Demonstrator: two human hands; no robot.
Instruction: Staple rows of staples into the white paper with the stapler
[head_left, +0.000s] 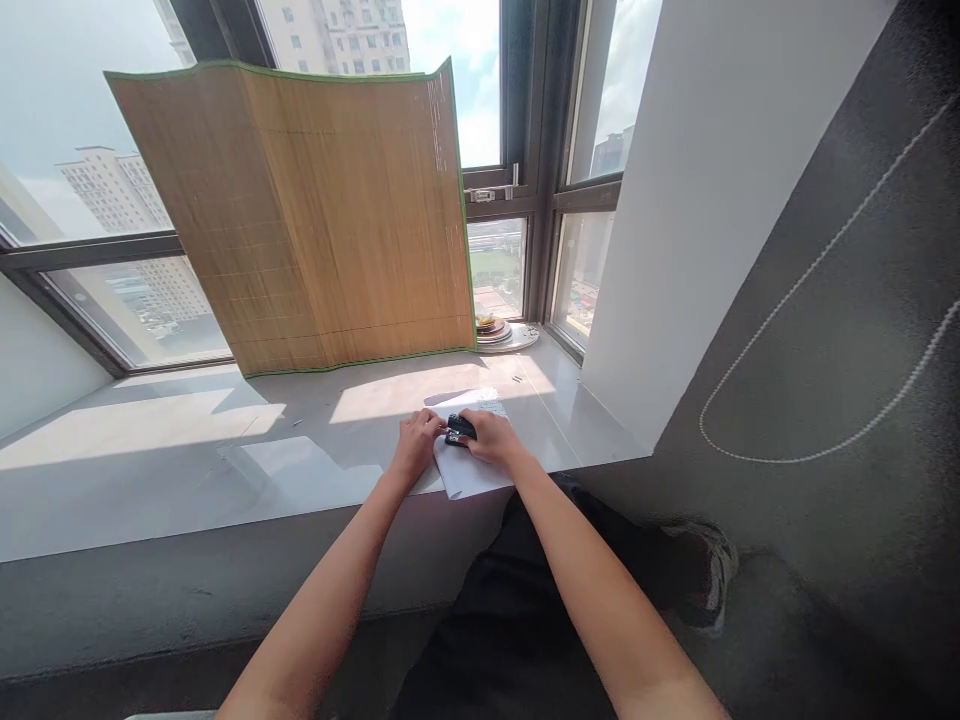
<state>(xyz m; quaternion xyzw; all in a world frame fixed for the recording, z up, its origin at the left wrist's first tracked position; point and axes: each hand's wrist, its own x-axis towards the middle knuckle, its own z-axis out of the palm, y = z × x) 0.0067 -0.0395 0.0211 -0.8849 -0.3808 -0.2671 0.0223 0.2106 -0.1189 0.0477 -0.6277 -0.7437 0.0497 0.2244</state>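
Note:
A few white sheets of paper (472,475) lie on the pale window sill (187,450), overhanging its front edge a little. My right hand (489,438) is closed over a small black stapler (458,430) that rests on the paper's upper left part. My left hand (417,442) is curled at the paper's left edge, its fingertips touching the stapler's end and the paper. Both forearms reach forward from the bottom of the view.
A bamboo mat (315,210) with green trim leans against the window behind the sill. Small stacked dishes (499,330) sit in the window corner. A white wall (697,200) stands right of the sill. Dark floor with a beaded cord (810,270) lies to the right.

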